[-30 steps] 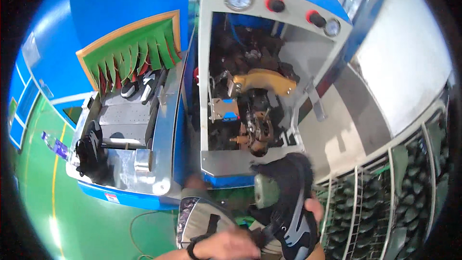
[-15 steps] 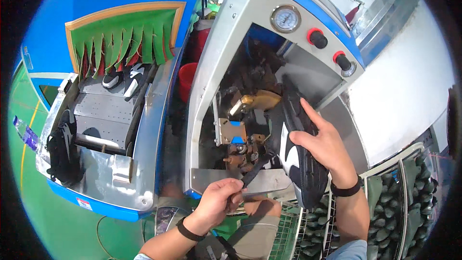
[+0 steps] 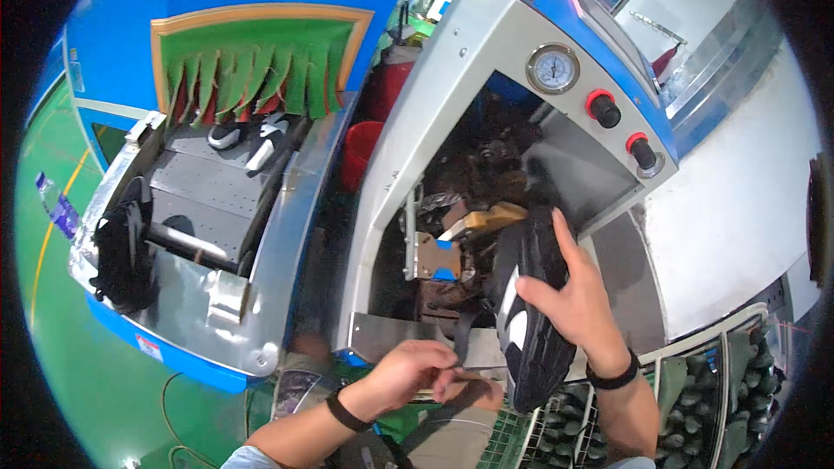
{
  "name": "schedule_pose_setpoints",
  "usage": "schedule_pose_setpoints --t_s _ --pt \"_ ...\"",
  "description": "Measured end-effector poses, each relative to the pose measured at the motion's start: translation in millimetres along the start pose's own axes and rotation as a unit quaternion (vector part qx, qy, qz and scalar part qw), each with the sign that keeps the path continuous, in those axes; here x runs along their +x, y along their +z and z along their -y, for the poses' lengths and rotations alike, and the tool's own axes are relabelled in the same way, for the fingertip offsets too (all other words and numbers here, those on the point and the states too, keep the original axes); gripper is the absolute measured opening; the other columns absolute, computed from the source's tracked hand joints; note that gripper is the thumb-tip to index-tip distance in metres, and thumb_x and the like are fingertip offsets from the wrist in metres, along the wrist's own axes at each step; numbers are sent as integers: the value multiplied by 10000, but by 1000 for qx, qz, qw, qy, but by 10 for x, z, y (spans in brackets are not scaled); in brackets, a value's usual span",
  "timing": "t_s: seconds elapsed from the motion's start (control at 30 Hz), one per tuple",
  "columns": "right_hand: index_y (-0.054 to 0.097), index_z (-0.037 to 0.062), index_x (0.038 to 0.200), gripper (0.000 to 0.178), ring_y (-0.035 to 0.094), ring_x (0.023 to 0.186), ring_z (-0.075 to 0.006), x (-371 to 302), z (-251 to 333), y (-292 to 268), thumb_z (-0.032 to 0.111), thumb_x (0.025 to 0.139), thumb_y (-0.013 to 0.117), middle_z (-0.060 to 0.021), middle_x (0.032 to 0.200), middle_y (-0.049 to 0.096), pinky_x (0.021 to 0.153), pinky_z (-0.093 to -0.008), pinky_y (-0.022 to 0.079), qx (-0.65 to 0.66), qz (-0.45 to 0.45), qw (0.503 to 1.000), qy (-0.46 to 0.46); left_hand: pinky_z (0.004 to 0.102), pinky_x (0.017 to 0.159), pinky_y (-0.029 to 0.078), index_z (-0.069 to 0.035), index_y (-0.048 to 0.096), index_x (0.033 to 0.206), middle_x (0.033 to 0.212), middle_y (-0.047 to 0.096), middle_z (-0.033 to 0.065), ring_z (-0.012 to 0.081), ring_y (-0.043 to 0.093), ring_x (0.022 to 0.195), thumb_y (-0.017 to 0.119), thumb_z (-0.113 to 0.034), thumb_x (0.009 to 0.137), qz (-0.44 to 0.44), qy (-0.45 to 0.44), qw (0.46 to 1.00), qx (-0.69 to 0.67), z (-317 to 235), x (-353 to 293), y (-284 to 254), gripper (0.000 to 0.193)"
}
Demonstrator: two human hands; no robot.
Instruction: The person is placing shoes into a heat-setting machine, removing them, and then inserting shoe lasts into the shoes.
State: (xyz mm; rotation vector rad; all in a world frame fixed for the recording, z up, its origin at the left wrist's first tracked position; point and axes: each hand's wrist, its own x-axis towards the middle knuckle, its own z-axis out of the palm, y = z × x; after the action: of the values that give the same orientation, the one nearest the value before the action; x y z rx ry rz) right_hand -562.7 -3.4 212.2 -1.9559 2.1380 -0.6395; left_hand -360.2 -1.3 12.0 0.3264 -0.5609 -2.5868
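Observation:
A black shoe [image 3: 537, 343] with white side markings stands toe-to-heel in front of the machine's opening, its dark sole facing right. My right hand [image 3: 573, 295] grips it from the right, thumb across it and forefinger stretched along its upper end. A dark strap [image 3: 466, 330] hangs to the left of the shoe. Beside the strap's lower end is my left hand [image 3: 410, 375], its fingers curled closed; whether they pinch the strap is unclear. Inside the opening, a yellow-brown pad [image 3: 486, 220] and a metal block with blue patches [image 3: 437, 258] sit behind the shoe.
The machine's frame carries a pressure gauge [image 3: 553, 68] and red-black knobs [image 3: 603, 108]. To the left, a conveyor [image 3: 208, 178] bears several shoes before a green strip curtain [image 3: 261, 61]. A rack of dark shoe lasts [image 3: 695, 408] stands at lower right; a red bin [image 3: 359, 155] sits behind.
The view has shifted, so the machines appear farther right. My right hand and the shoe sit lower against the opening. The strap, earlier pinched in my left fingers, now hangs more upright.

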Motion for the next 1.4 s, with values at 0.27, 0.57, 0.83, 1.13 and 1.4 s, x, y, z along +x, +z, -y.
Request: schedule_pose_setpoints --t_s 0.27,0.57,0.83,1.13,1.4 --pt "385 -24 1496 907 565 1216 -236 -1300 -432 606 51 661 732 -102 1346 576 1076 -343 422 501 40 844 189 317 825 513 32 474 1340 988 645 109 193 637 923 584 -373 1008 -77 -56 993 65 320 -423 90 535" --pt "384 27 1482 870 518 1273 -327 -2159 -510 1683 162 713 767 -158 1399 533 1104 -453 401 784 -18 584 210 250 585 399 -44 600 875 684 518 -17 49 461 667 656 -347 986 -194 24 868 457 407 -670 357 328" --pt "419 -47 1425 835 597 1187 -352 -1784 -464 1115 193 693 740 -206 1307 587 1018 -460 495 738 -116 652 128 318 589 349 10 496 743 660 393 -11 82 367 673 538 -310 1051 -38 123 907 400 437 -787 451 446" --pt "297 -99 1517 1015 572 1225 -218 -901 188 -167 -36 634 794 -170 1388 550 1062 -316 422 419 -107 897 89 242 741 436 -26 499 1386 839 601 24 91 541 792 422 -382 1083 7 45 983 176 392 -272 539 474" --pt "386 7 1518 947 649 930 -160 32 165 -217 70 679 820 -126 1131 698 853 -289 514 161 3 980 115 295 565 418 -119 502 1104 742 586 58 161 552 642 397 -435 1066 12 -37 994 -103 338 512 387 335"
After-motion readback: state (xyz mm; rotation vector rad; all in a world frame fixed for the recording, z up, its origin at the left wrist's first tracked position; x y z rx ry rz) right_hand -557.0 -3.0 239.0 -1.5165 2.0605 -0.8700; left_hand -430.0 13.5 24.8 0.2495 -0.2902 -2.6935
